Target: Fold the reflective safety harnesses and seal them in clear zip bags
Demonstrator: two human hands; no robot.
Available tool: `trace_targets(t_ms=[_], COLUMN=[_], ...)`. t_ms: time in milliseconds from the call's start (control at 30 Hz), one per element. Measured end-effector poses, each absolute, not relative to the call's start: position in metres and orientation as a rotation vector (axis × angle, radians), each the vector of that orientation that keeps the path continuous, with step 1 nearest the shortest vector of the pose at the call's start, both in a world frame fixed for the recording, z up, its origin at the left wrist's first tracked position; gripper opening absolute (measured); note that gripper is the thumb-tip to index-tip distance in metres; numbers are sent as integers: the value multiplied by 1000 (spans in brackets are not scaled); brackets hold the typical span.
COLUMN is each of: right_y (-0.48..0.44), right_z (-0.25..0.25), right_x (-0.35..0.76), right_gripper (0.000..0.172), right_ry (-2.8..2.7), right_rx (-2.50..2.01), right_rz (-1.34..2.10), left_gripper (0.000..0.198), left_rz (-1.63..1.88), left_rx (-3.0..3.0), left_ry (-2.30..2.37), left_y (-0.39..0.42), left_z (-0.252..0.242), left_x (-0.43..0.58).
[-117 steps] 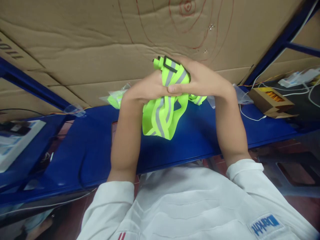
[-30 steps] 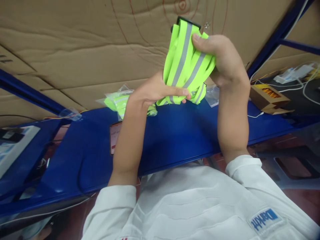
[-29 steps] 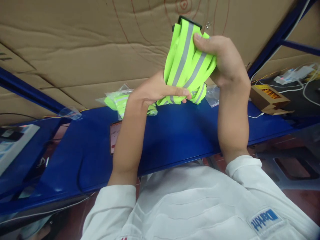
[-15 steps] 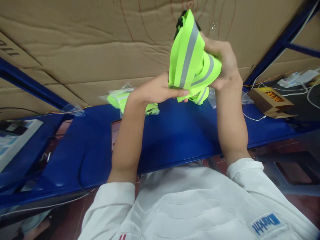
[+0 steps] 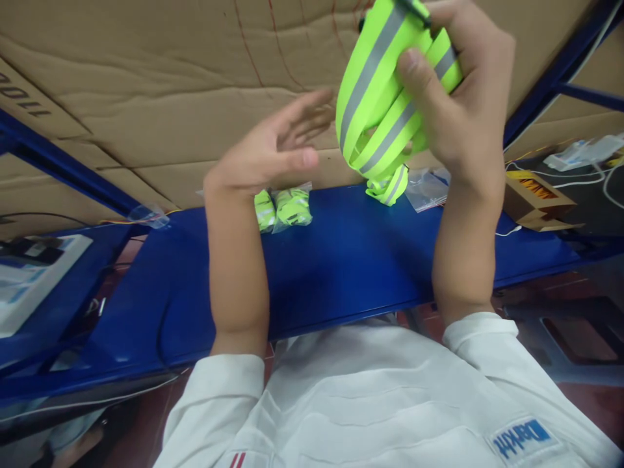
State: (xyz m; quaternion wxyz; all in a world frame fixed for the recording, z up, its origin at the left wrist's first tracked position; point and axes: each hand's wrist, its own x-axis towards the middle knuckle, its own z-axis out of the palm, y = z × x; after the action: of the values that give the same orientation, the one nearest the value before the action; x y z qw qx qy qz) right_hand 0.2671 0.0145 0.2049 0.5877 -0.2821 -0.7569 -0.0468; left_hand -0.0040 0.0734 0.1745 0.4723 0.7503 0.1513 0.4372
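Note:
My right hand (image 5: 461, 110) grips a bundle of neon yellow-green reflective strap (image 5: 373, 91) with a grey stripe, raised above the table. A black buckle or clip shows at the strap's upper end. To the left, my left hand (image 5: 277, 143) hangs in the air with fingers spread, apart from the strap and holding nothing. Below the held bundle, a smaller coil of the same strap (image 5: 390, 187) rests at the table's back edge. Two clear bags of folded neon strap (image 5: 292, 209) lie on the table behind my left forearm, one partly hidden.
The blue table (image 5: 341, 260) backs onto a cardboard wall (image 5: 146, 97). An empty-looking clear plastic bag (image 5: 426, 190) lies at the back right. Farther right stand an open cardboard box (image 5: 539, 201) and white cables. A blue frame post (image 5: 541, 78) slants up at the right.
My left hand has let go of the strap and moved left, its fingers opening. My right hand has lifted the bundle up and to the right, its thumb now across the front.

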Motion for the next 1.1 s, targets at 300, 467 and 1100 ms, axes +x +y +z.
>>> trace_targets(t_ms=[300, 467, 1100], right_y=[22, 33, 26], right_z=[202, 198, 185], right_x=[266, 266, 229], right_gripper=[37, 44, 37], right_ry=[-1984, -1939, -1860], right_rx=[-637, -627, -659], right_rz=[-428, -482, -443], left_gripper=[44, 44, 50], left_rz=[1271, 1255, 1013], left_rx=[1933, 1855, 1637], left_ry=[471, 460, 324], left_y=[62, 65, 70], left_z=[175, 170, 137], left_x=[18, 22, 62])
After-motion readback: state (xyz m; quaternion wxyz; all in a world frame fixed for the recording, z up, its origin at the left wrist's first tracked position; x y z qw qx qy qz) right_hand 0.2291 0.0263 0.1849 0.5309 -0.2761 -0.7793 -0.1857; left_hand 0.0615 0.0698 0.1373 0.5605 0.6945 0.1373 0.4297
